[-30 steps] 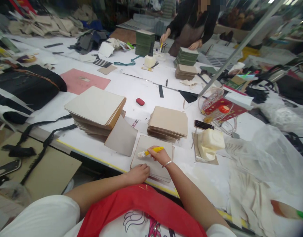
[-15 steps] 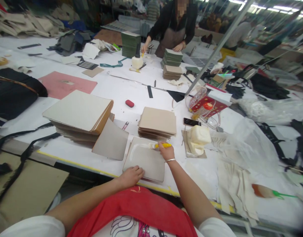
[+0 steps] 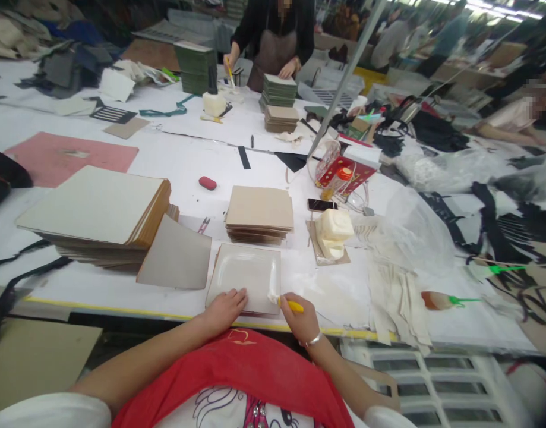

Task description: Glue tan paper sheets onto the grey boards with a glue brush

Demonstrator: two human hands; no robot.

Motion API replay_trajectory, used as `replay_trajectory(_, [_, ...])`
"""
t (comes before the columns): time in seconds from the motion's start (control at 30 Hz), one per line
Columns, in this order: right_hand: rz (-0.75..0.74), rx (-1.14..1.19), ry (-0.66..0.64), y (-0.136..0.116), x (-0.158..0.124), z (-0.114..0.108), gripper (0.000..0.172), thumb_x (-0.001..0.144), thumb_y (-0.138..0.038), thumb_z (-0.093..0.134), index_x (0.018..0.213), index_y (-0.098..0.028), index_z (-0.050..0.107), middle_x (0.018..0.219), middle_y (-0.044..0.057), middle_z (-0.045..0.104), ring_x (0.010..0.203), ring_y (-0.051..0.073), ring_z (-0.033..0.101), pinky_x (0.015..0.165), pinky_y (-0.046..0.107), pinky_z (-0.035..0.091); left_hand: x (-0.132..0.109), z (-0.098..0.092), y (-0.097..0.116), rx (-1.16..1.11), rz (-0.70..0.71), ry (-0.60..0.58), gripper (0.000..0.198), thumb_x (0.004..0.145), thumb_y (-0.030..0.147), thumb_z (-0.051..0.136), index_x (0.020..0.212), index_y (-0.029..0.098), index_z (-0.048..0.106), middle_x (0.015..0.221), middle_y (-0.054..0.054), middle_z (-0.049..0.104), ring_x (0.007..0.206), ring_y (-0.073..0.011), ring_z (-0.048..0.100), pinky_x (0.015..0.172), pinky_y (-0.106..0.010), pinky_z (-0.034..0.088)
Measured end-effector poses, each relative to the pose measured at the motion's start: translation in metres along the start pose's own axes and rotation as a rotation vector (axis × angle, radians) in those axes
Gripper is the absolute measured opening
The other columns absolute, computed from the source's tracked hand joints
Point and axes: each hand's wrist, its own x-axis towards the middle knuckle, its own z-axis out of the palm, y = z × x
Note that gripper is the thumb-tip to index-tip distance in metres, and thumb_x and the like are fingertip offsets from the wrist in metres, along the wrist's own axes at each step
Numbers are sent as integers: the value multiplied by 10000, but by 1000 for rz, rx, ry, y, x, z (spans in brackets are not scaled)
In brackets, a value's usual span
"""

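A grey rectangular panel (image 3: 246,273) lies before me near the table's front edge, with a wet white line brushed along its far and right sides. My left hand (image 3: 227,304) rests flat on its near left part, fingers stretched out. In my right hand (image 3: 300,318) is a brush (image 3: 290,304) with a yellow handle, its white bristles touching the panel's near right corner. Left of it, a single grey panel (image 3: 178,254) leans against a tall stack of large panels (image 3: 98,205). Behind it stands a smaller stack of beige panels (image 3: 260,208).
A cut-open white plastic container (image 3: 334,230) stands on a board at the right, with a phone (image 3: 321,205) behind it. Small snips (image 3: 204,225) and a red case (image 3: 207,182) lie between the stacks. Across the table a co-worker (image 3: 277,47) holds a yellow brush.
My right hand has drawn the brush from the panel's far right corner down its right side, leaving a white line. My left hand stays on the panel. The view has swung right.
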Motion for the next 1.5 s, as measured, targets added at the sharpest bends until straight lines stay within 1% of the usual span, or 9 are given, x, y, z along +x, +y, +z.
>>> replay_trajectory(0.2, [-51,240,12,-30,29,-1,253,810,-341,435,782,-182,629,766,20,643,702,122,572,672,208,420,2,9,8,7,-22,12,466,758,125,428,1223,108,409,1315,-177,375,1018,-260,471,717,-353,455])
replay_trajectory(0.4, [-217,366,-404,-70,104,59,300,792,-381,424,788,-187,652,650,-22,620,523,85,512,510,188,391,5,9,7,17,-14,-11,399,787,140,388,1180,100,441,1287,-193,397,981,-254,488,673,-346,461])
replay_trajectory(0.57, [-184,227,-234,-69,138,81,361,809,-404,373,753,-182,652,622,-5,615,551,110,518,519,211,390,3,5,4,10,4,15,401,793,138,368,1186,96,437,1275,-183,418,960,-251,492,654,-332,469])
replay_trajectory(0.83, [-314,219,-301,-61,82,76,246,772,-369,474,720,-214,658,728,6,651,686,121,573,656,220,419,8,11,1,-48,36,4,364,798,119,366,1140,83,487,1172,-195,508,1031,-276,484,712,-369,470])
replay_trajectory(1.0, [-98,436,-163,-65,79,60,298,772,-415,464,730,-189,653,645,-3,622,581,109,546,545,208,426,12,7,13,18,18,-36,349,792,111,379,1102,25,516,1193,-274,463,917,-289,556,627,-365,477])
replay_trajectory(1.13, [55,581,179,-64,97,13,341,770,-461,471,826,-164,630,593,-12,585,465,83,496,463,199,417,22,-19,5,-33,89,-59,215,802,168,423,916,94,590,907,-172,613,701,-210,587,569,-314,458])
replay_trajectory(1.2, [92,634,334,-61,100,-13,381,774,-479,469,913,-152,608,607,-12,585,440,71,490,448,192,422,38,-45,-14,-64,114,77,195,826,199,407,878,139,586,798,-101,615,715,-192,572,613,-307,453])
replay_trajectory(1.33, [155,708,530,-52,96,-45,491,793,-512,426,1127,-160,502,749,25,635,437,74,537,428,198,447,89,-106,-68,-14,-105,482,337,837,264,427,1163,184,459,1072,-121,554,1030,-228,475,842,-369,385])
replay_trajectory(1.5, [215,779,522,-36,87,-43,551,785,-544,418,1194,-175,417,759,40,652,464,112,591,423,221,477,135,-137,-117,-21,-328,298,533,732,263,586,1223,183,396,1034,-115,567,1000,-241,497,817,-346,395])
